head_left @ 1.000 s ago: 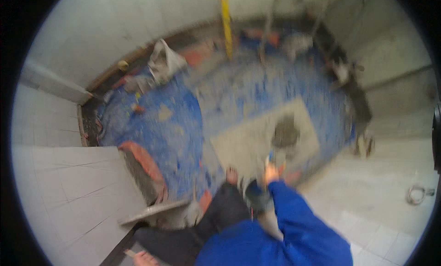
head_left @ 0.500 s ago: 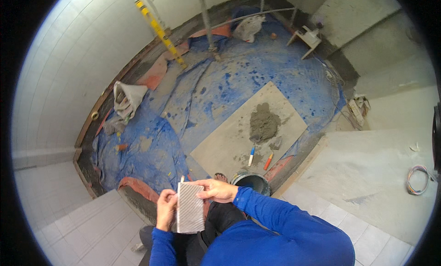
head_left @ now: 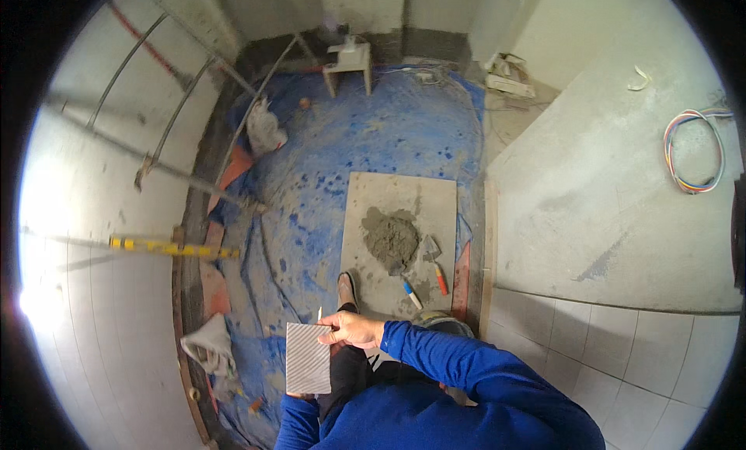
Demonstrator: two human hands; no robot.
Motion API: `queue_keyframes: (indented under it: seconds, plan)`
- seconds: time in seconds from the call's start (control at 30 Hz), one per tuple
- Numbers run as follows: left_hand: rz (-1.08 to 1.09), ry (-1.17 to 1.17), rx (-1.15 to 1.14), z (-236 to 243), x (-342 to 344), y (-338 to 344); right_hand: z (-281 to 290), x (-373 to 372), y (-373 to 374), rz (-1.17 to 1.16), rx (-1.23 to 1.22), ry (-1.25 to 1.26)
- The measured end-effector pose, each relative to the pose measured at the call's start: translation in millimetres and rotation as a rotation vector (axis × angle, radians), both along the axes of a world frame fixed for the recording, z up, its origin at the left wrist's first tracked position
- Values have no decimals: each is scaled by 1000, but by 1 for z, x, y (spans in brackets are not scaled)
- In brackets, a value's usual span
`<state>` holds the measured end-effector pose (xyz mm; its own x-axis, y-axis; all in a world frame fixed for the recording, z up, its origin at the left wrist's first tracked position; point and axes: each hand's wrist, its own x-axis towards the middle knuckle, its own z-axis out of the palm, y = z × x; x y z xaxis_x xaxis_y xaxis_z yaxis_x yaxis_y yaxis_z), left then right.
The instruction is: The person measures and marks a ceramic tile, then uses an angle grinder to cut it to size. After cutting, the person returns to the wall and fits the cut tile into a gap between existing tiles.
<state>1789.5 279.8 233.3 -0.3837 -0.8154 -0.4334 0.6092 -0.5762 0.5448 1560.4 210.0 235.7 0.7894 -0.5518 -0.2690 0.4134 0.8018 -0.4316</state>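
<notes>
My right hand (head_left: pixel 350 330) pinches a pale tile (head_left: pixel 306 358) with diagonal ridges at its upper right, beside a thin white stick (head_left: pixel 320 312). My left hand (head_left: pixel 305 395) is mostly hidden under the tile's lower end, its fingers out of sight. Beyond them, a beige board (head_left: pixel 361 201) carries a heap of wet grey mortar (head_left: pixel 387 236), a red-handled trowel (head_left: pixel 434 256) and a tool with a blue and white handle (head_left: pixel 413 293). A bucket (head_left: pixel 451 323) is partly hidden behind my right arm. My sandalled foot (head_left: pixel 346 288) rests at the board's left.
Blue sheeting (head_left: pixel 303 131) covers the floor. Metal scaffolding (head_left: pixel 190 182) and a yellow level (head_left: pixel 167 248) are left. Sacks (head_left: pixel 266 127) lie about. A small stool (head_left: pixel 347 61) is at the back, a tiled ledge (head_left: pixel 590 337) and coiled cables (head_left: pixel 693 155) at the right.
The view has turned rightward. Since one second ago my hands have come together on the tile; since half a second ago my left hand has become mostly hidden behind it.
</notes>
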Motion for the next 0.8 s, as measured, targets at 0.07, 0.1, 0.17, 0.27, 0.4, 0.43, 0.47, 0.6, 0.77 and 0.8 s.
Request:
queue_keyframes:
  seconds: [0.07, 0.1, 0.17, 0.27, 0.4, 0.43, 0.47, 0.6, 0.77, 0.8]
  plan:
    - [-92, -98, -37, -16, -10, -67, -2, -14, -47, -96, -23, 31]
    - [-124, -184, -45, -22, -15, -102, -3, -25, -74, -122, -47, 111]
    - [-273, -400, -82, -27, -29, -183, 2, -56, -128, -203, -95, 236]
    - [-359, -590, 11, 8, -42, -285, 20, -118, -181, -382, -176, 478]
    - [-727, -877, -659, 84, -121, -402, 67, -187, -209, -580, -212, 922]
    - [-836, -848, -794, 98, -151, -421, 79, -196, -216, -668, -297, 949]
    - [-954, -847, -921, 108, -188, -436, 88, -206, -222, -726, -330, 963]
    - [-1157, -1013, -1302, 123, -317, -474, 110, -228, -263, -1011, -278, 1207]
    - [-1245, -1004, -1256, 113, -419, -535, 100, -306, -308, -1101, -224, 1212]
    - [-1251, -994, -1278, 107, -439, -554, 93, -334, -316, -1091, -207, 1200]
